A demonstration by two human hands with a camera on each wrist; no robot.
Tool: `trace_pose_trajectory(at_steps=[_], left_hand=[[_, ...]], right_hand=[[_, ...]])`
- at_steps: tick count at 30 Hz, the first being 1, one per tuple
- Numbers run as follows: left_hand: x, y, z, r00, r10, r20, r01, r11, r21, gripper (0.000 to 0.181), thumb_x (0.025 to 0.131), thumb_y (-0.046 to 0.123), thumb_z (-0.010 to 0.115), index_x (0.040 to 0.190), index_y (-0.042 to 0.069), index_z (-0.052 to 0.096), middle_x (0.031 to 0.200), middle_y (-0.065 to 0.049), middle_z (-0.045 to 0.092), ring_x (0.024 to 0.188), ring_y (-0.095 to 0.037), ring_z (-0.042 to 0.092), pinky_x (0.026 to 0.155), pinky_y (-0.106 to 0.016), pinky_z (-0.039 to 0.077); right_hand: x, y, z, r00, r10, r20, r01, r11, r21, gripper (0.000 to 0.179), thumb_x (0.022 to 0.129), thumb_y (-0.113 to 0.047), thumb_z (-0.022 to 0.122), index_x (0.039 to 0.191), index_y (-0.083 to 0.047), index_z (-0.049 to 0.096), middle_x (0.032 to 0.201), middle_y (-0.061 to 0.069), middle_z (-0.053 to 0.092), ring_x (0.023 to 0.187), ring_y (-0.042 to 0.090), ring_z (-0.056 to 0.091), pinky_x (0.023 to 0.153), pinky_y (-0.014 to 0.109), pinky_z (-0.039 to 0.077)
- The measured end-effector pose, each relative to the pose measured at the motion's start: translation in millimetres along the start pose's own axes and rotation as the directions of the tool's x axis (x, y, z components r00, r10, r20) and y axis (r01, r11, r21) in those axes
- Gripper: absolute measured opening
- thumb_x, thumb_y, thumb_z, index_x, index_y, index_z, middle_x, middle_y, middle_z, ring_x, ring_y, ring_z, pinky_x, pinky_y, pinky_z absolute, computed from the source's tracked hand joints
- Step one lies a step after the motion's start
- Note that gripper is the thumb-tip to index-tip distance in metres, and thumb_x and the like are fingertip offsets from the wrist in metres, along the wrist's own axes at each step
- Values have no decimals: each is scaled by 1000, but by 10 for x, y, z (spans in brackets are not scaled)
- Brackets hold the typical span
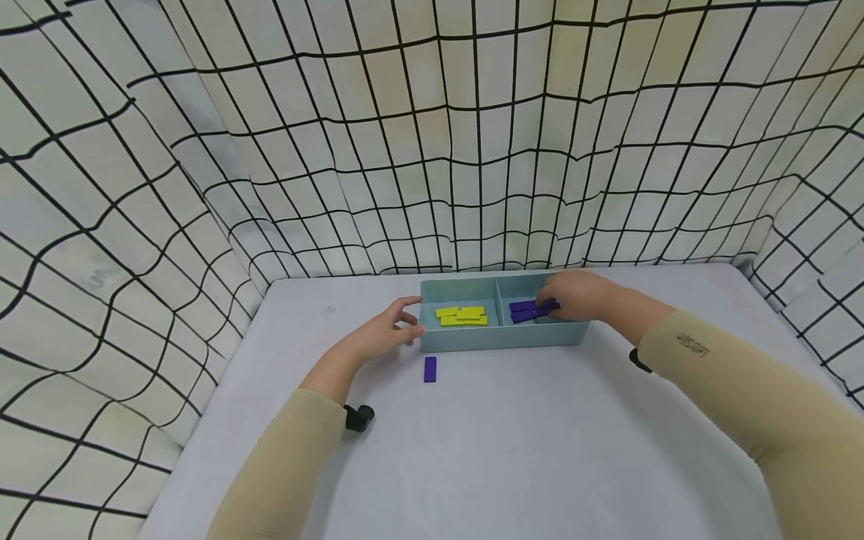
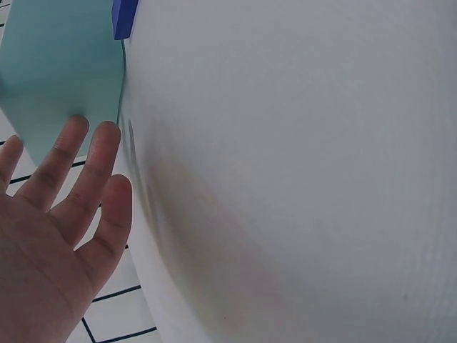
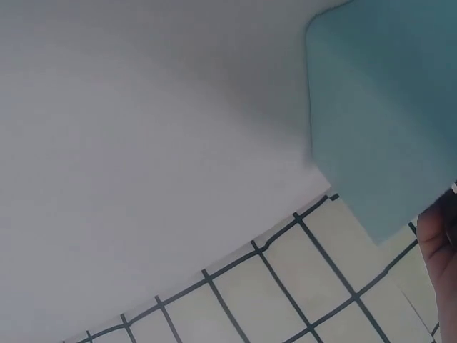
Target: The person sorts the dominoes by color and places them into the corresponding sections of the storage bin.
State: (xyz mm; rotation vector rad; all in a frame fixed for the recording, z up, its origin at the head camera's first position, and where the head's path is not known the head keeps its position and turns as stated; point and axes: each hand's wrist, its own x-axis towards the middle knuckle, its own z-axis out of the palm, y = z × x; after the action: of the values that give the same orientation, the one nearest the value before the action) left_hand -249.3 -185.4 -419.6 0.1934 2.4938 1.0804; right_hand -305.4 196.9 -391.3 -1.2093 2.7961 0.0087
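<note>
A light teal box (image 1: 502, 339) with two compartments stands on the table. Several yellow blocks (image 1: 462, 316) lie in its left compartment, and purple blocks (image 1: 523, 311) in the right one. My right hand (image 1: 577, 295) reaches over the right compartment and pinches a purple block (image 1: 548, 305) just above or on the others; its fingertips are partly hidden. At the box's left end, my left hand (image 1: 385, 330) rests its fingers against the wall, holding nothing; the left wrist view shows those fingers (image 2: 96, 157) fairly straight. One more purple block (image 1: 430, 369) lies on the table before the box.
The white table (image 1: 506, 435) is bounded at the back and sides by pale walls with a black grid (image 1: 405, 150). The box stands close to the back wall. A black wrist camera (image 1: 359, 418) sits on the left wrist.
</note>
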Motion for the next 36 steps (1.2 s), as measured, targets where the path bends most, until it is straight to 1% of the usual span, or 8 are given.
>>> trace_pose_trajectory(at_steps=[5, 9, 15, 18, 21, 29, 36], left_hand=[[-11, -13, 5, 1000, -11, -9, 11, 1000, -14, 70, 97, 42, 62, 153, 43, 22, 139, -4, 51, 111, -20, 61, 106, -53, 38], [-4, -33, 13, 1000, -10, -11, 10, 1000, -15, 69, 97, 42, 62, 153, 44, 21, 138, -3, 51, 111, -20, 61, 105, -53, 38], [-3, -28, 2, 1000, 26, -10, -27, 999, -21, 69, 98, 39, 62, 154, 40, 22, 137, -5, 51, 108, -19, 63, 100, -49, 43], [0, -24, -5, 999, 45, -5, -45, 999, -26, 68, 98, 37, 61, 154, 38, 22, 138, -6, 51, 108, -20, 63, 99, -48, 43], [10, -21, -4, 999, 43, 3, -43, 999, -29, 69, 98, 38, 61, 154, 39, 22, 138, -6, 51, 108, -20, 63, 99, -47, 43], [22, -27, 6, 999, 37, -5, -37, 999, -29, 69, 98, 38, 62, 154, 40, 22, 138, -6, 51, 107, -20, 63, 95, -45, 46], [25, -28, 14, 1000, 27, -3, -27, 999, -18, 69, 98, 40, 62, 154, 42, 22, 138, -5, 51, 108, -20, 62, 95, -44, 46]], right_hand=[[77, 4, 59, 1000, -1, 25, 2, 999, -33, 19, 86, -15, 77, 105, -14, 76, 95, -2, 70, 93, 20, 65, 88, 41, 52], [108, 24, 98, 999, 11, 40, -9, 999, -48, 18, 87, -15, 76, 104, -13, 76, 94, -1, 69, 92, 21, 65, 87, 41, 52], [124, 59, 126, 998, 10, 56, -7, 998, -58, 21, 86, -14, 78, 106, -11, 75, 97, 2, 70, 94, 23, 66, 88, 42, 52], [123, 73, 134, 998, 12, 61, -8, 998, -60, 24, 85, -14, 78, 108, -9, 74, 100, 4, 71, 97, 24, 66, 90, 43, 51], [117, 84, 146, 997, 22, 71, -19, 999, -49, 25, 86, -14, 78, 110, -9, 74, 103, 4, 71, 99, 25, 66, 91, 43, 51], [114, 103, 173, 998, 23, 54, -22, 1000, -23, 25, 85, -11, 77, 110, -9, 74, 102, 5, 70, 98, 25, 66, 91, 43, 51], [96, 110, 162, 999, 38, 35, -38, 999, 8, 22, 87, -11, 76, 109, -11, 74, 102, 3, 69, 98, 24, 66, 91, 43, 51]])
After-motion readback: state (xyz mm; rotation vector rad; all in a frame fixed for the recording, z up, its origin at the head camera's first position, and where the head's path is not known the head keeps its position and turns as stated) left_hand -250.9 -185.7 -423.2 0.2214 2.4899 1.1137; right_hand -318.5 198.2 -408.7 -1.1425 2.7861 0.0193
